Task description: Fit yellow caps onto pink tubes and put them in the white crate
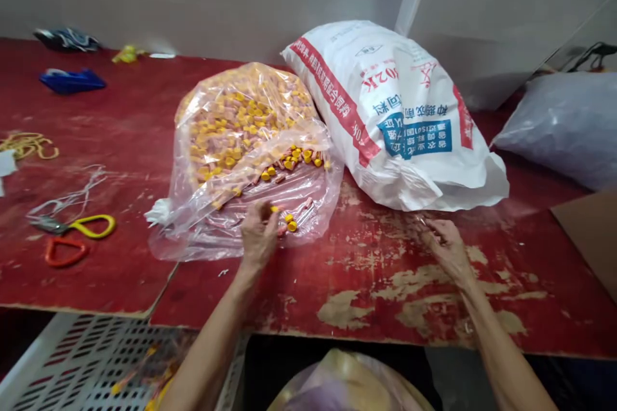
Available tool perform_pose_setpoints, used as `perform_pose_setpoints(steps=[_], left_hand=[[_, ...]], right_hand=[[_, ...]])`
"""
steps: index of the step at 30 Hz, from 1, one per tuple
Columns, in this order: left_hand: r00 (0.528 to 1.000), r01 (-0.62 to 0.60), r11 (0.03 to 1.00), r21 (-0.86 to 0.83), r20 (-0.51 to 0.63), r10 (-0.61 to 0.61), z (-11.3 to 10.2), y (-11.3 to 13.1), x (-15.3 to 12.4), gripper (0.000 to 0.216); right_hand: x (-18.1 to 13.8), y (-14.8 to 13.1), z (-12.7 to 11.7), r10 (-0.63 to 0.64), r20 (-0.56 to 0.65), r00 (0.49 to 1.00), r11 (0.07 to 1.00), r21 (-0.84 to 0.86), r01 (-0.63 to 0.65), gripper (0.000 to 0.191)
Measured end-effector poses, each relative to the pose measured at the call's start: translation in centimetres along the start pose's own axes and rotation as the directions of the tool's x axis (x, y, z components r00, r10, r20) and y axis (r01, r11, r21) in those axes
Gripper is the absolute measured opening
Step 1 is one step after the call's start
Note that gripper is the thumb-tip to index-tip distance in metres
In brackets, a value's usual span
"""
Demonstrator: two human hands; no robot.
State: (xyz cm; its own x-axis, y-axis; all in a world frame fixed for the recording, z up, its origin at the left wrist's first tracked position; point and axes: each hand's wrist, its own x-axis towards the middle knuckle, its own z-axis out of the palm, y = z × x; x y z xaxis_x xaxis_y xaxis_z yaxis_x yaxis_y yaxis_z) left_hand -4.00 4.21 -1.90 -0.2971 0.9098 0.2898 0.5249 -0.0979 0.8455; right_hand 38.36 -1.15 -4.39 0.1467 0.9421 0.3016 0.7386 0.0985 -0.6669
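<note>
Left hand (258, 234) is reaching into the mouth of the clear plastic bag (250, 160) lying on the red table (376, 270), fingers curling down onto the loose yellow-capped pieces (288, 222) near the opening. Can't tell if anything is actually pinched yet, the fingertips are hidden behind the knuckles. Most of the pieces are sitting heaped toward the back of the bag w/ a few strays right by the hand.

Right hand (446, 244) is resting apart on the table, just in front of the white woven sack (395, 115), fingers loosely spread. Looks like it's touching a thin clear film, but that's too faint to be sure.

Scissors w/ yellow and red handles (77, 234) are lying well to the left, nowhere near either hand.

Risks: the bag's mouth is facing the table edge, so dragging the film could be rolling small pieces off toward the perforated crate (72, 353) below. The pieces are small and smooth-looking, so a hurried pinch could be dropping some. The flaking tabletop could be snagging the plastic too.
</note>
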Motion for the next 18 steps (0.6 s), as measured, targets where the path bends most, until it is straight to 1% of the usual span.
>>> perform_pose_setpoints(steps=[1,2,3,4,5,7,8,9,10,11,13,14,16,18], left_hand=[[0.996,0.075,0.981,-0.178,0.063,-0.065,0.9,1.6,-1.8,0.027],[0.982,0.167,0.924,-0.343,0.142,-0.124,1.9,3.1,-3.6,0.029],[0.959,0.262,0.840,-0.475,0.229,-0.170,2.9,4.4,-5.4,0.030],[0.930,0.351,0.744,-0.569,0.305,-0.205,4.0,5.6,-6.9,0.031],[0.901,0.426,0.649,-0.630,0.365,-0.237,5.0,6.4,-8.3,0.031],[0.847,0.532,0.480,-0.697,0.434,-0.309,6.7,7.4,-10.5,0.033],[0.824,0.563,0.407,-0.720,0.449,-0.345,7.2,7.6,-11.2,0.034],[0.806,0.579,0.348,-0.737,0.455,-0.378,7.5,7.6,-11.8,0.034],[0.794,0.584,0.305,-0.752,0.452,-0.406,7.7,7.5,-12.3,0.035],[0.789,0.579,0.280,-0.766,0.439,-0.430,7.8,7.4,-12.6,0.034],[0.801,0.536,0.279,-0.797,0.377,-0.465,7.6,7.3,-13.1,0.032],[0.809,0.512,0.285,-0.810,0.344,-0.476,7.5,7.3,-13.3,0.030],[0.808,0.500,0.269,-0.823,0.331,-0.487,7.2,7.4,-13.7,0.028],[0.780,0.539,0.209,-0.816,0.390,-0.489,6.9,7.6,-14.2,0.030]], right_hand=[[-1.1,-1.1,0.6,-0.008,0.039,0.999,0.994,0.109,0.004,0.037],[-2.0,-2.3,1.3,-0.002,0.073,0.997,0.978,0.208,-0.013,0.034],[-2.6,-3.5,2.1,0.016,0.104,0.994,0.949,0.310,-0.048,0.031],[-3.1,-4.8,3.0,0.038,0.131,0.991,0.902,0.423,-0.090,0.028],[-3.5,-6.0,4.0,0.059,0.142,0.988,0.832,0.541,-0.127,0.026],[-4.0,-8.2,5.7,0.083,0.143,0.986,0.661,0.733,-0.162,0.027],[-4.2,-9.1,6.5,0.085,0.143,0.986,0.596,0.786,-0.165,0.028],[-4.4,-9.9,7.1,0.080,0.150,0.985,0.564,0.808,-0.169,0.030],[-4.7,-10.7,7.6,0.070,0.169,0.983,0.568,0.804,-0.178,0.031],[-5.0,-11.3,8.0,0.054,0.199,0.979,0.593,0.782,-0.192,0.031],[-5.5,-12.3,8.6,0.016,0.242,0.970,0.650,0.735,-0.194,0.030],[-5.7,-12.6,8.9,-0.005,0.242,0.970,0.664,0.726,-0.178,0.029],[-6.2,-13.0,9.6,-0.045,0.203,0.978,0.666,0.736,-0.122,0.027],[-6.6,-12.9,10.3,-0.079,0.135,0.988,0.655,0.754,-0.050,0.025]])
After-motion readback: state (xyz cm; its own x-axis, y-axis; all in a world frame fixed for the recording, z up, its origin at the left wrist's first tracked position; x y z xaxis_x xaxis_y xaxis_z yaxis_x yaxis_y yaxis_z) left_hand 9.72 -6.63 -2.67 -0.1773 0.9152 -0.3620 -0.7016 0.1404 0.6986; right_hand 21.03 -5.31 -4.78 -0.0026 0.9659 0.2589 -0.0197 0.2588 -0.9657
